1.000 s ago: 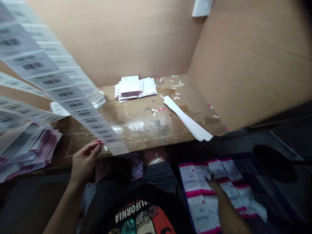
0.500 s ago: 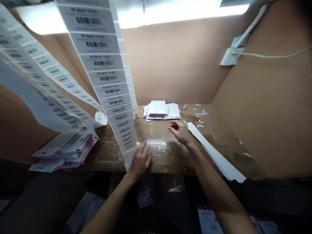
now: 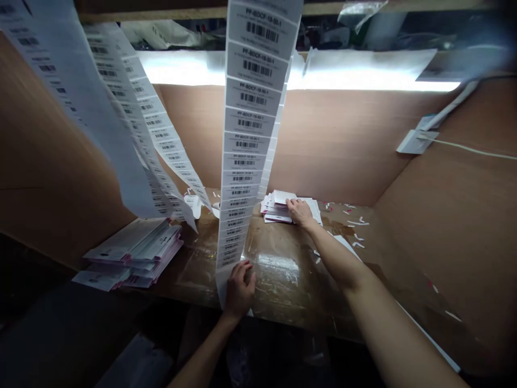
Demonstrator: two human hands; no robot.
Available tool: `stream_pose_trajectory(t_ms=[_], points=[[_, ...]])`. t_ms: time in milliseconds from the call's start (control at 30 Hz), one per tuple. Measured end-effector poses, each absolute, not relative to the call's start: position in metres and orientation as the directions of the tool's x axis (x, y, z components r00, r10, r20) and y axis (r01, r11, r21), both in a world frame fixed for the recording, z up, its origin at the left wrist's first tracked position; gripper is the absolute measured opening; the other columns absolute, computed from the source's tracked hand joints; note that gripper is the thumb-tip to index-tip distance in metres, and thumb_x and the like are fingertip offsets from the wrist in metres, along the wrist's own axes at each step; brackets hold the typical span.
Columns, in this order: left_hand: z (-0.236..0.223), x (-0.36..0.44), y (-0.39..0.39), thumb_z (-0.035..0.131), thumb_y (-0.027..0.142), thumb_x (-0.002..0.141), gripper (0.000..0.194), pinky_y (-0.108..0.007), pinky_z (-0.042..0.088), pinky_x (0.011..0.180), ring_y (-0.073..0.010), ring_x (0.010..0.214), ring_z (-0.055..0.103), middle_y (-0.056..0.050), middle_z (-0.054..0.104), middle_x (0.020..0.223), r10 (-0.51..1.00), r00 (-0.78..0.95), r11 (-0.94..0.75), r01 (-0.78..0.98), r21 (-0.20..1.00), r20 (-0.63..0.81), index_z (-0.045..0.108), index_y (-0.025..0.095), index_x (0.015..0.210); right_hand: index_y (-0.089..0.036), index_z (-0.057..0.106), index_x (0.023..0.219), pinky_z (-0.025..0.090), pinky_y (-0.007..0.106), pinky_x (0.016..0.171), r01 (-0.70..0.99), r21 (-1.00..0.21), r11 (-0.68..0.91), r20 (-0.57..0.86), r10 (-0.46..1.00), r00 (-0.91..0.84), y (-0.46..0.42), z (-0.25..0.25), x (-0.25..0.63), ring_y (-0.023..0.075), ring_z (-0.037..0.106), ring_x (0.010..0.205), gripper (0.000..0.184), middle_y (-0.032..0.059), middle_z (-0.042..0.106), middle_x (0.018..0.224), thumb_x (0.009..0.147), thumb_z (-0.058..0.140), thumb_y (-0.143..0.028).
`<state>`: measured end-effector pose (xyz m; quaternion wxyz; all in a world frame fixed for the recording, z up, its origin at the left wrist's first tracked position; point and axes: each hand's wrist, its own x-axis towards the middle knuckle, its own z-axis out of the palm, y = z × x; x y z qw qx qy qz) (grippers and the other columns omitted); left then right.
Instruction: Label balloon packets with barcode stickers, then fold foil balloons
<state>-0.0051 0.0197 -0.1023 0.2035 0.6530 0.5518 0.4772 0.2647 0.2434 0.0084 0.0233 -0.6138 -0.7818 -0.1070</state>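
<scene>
Left hand (image 3: 240,291), fingers curled, is low centre at the lower end of the label strip (image 3: 247,144), which rises to the top edge; its grip is unclear. Farther, right of centre, white packets (image 3: 279,206) lie under the right hand (image 3: 299,212), fingers bent, grip impossible to tell.

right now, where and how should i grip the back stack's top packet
Probably its right edge, coming from the front right: the top packet lies flat, raised above the packets beside it, with the brown panel behind. The right hand is at that edge.
</scene>
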Motion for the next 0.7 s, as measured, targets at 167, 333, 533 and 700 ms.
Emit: stream_pose_trajectory(t_ms=[167,333,533,700], points=[[-0.104,-0.013,0.027,0.064,0.027,0.089,0.021,-0.049,0.048,0.109,-0.0301,0.122,0.064,-0.013,0.070,0.124,0.935,-0.099,-0.262,0.456,0.850,0.341,0.070,0.020,0.108,-0.010,0.064,0.127,0.038,0.035,0.085,0.974,0.165,0.157,0.248,0.949,-0.195,0.224,0.057,0.255,0.0275,0.062,0.106,0.037,0.0230,0.069,0.120,0.102,0.036,-0.011],[-0.061,-0.015,0.033,0.076,0.034,0.081,0.066,-0.053,0.043,0.114,-0.0344,0.136,0.055,-0.017,0.060,0.141,0.973,-0.014,-0.203,0.431,0.879,0.232,0.053,0.017,0.141,-0.023,0.068,0.118,0.033,0.031,0.069,0.970,0.151,0.190,0.241,0.944,-0.223,0.126,0.109,0.285,0.0237,0.066,0.085,0.032,0.0108,0.075,0.104,0.106,0.039,-0.024],[-0.009,0.031,0.022,0.069,0.031,0.091,0.049,-0.040,0.051,0.103,-0.0278,0.121,0.065,-0.009,0.068,0.134,0.847,0.383,-0.482,0.264,0.835,0.368,0.059,0.023,0.138,-0.024,0.072,0.100,0.039,0.027,0.071,0.855,-0.077,0.513,-0.095,0.850,-0.518,0.007,0.111,0.280,0.0196,0.067,0.081,0.019,0.0051,0.076,0.091,0.097,0.055,-0.017],[-0.031,0.069,0.017,0.064,0.040,0.096,0.024,-0.034,0.054,0.081,-0.0235,0.088,0.071,-0.007,0.076,0.097,0.861,0.389,-0.397,0.111,0.911,0.328,0.071,0.019,0.103,-0.021,0.056,0.145,0.043,0.047,0.109,0.759,-0.390,0.521,0.379,0.842,-0.383,-0.058,0.112,0.265,0.0314,0.056,0.131,0.050,0.0157,0.062,0.142,0.099,0.064,-0.038]])
